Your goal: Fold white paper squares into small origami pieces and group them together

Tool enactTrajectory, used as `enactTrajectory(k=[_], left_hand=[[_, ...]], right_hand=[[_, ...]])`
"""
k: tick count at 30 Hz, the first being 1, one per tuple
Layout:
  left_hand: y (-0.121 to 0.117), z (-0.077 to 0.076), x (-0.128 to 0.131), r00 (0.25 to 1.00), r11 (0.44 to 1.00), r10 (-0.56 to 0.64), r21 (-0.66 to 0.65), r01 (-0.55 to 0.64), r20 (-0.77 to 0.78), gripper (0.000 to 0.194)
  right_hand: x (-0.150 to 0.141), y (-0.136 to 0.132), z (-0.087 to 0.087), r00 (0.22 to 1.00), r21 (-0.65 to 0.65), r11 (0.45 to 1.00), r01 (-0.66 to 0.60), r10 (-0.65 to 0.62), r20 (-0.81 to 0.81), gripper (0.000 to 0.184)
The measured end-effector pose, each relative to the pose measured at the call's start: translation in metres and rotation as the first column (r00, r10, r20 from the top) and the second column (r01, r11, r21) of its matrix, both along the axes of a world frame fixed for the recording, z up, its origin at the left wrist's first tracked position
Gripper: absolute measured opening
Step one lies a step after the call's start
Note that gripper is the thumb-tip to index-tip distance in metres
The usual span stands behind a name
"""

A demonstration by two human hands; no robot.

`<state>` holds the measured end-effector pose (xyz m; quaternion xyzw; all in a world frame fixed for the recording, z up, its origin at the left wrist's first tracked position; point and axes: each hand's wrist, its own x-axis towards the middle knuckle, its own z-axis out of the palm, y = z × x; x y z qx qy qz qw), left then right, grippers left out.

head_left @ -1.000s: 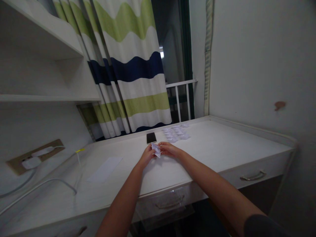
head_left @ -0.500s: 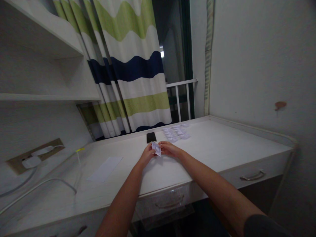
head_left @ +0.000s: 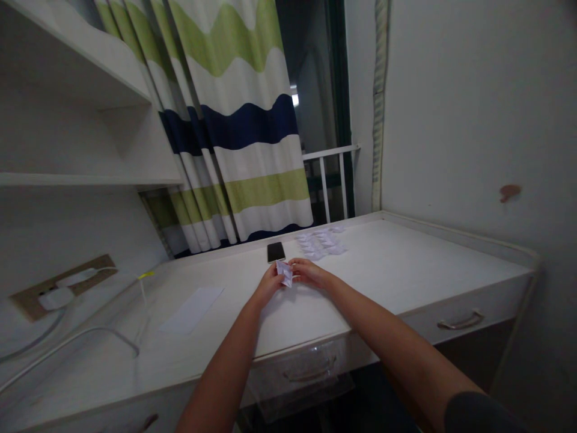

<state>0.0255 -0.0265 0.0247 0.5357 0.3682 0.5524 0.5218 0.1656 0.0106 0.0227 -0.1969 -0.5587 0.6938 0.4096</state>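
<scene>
A small folded white paper [head_left: 284, 273] is held just above the desk between my two hands. My left hand [head_left: 269, 282] pinches its left side, with the thumb lying over the front. On the other side, my right hand [head_left: 309, 272] grips the right edge with bent fingers; its fingertips are partly hidden by the paper. Several folded white paper pieces [head_left: 320, 243] lie in rows on the desk beyond my right hand. A dark phone [head_left: 276, 252] lies flat just behind the paper.
A flat white paper sheet [head_left: 192, 310] lies on the desk [head_left: 383, 264] to the left. White cables [head_left: 103, 329] run from a wall socket [head_left: 63, 287] at far left. A striped curtain [head_left: 252, 126] hangs behind the desk, and a shelf [head_left: 90, 178] juts out at upper left.
The folded paper has tilted and shifted slightly between my fingers. Both hands stay in nearly the same place and keep their hold on it.
</scene>
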Motion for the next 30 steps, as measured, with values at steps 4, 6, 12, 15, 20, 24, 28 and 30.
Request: enactTrajectory(k=[4, 6, 12, 15, 20, 24, 28, 30], left_hand=[[0.000, 0.000, 0.000, 1.000, 1.000, -0.010, -0.009, 0.010, 0.000, 0.039], [0.000, 0.000, -0.001, 1.000, 1.000, -0.010, -0.001, 0.010, 0.008, 0.037], [0.000, 0.000, -0.003, 1.000, 1.000, -0.011, 0.016, 0.011, 0.008, 0.040], [0.002, -0.002, -0.003, 1.000, 1.000, -0.006, 0.015, 0.006, 0.002, 0.042], [0.005, -0.003, -0.003, 1.000, 1.000, 0.016, 0.017, -0.016, -0.008, 0.041], [0.008, -0.005, -0.004, 0.996, 0.996, 0.081, 0.034, -0.080, -0.032, 0.036], [0.014, -0.008, -0.006, 0.988, 0.989, 0.138, 0.058, -0.134, -0.075, 0.034], [0.015, -0.008, -0.006, 0.984, 0.987, 0.151, 0.070, -0.145, -0.091, 0.034]], right_hand=[[0.001, -0.002, 0.003, 1.000, -0.009, 1.000, 0.012, -0.012, -0.002, 0.019], [0.002, -0.003, 0.004, 1.000, -0.022, 0.999, 0.025, -0.025, -0.010, 0.020], [0.002, -0.003, 0.005, 0.999, -0.043, 0.998, 0.039, -0.041, -0.032, 0.020], [0.002, -0.003, 0.005, 0.999, -0.037, 0.998, 0.044, -0.045, -0.020, 0.021], [0.002, -0.001, 0.001, 0.999, -0.011, 0.999, 0.036, -0.036, -0.014, 0.021], [0.002, 0.002, -0.002, 1.000, 0.010, 1.000, 0.017, -0.017, -0.020, 0.023], [0.002, 0.002, -0.003, 1.000, 0.007, 1.000, 0.011, -0.011, -0.010, 0.024], [0.002, 0.001, -0.002, 1.000, 0.004, 1.000, 0.010, -0.010, -0.001, 0.024]])
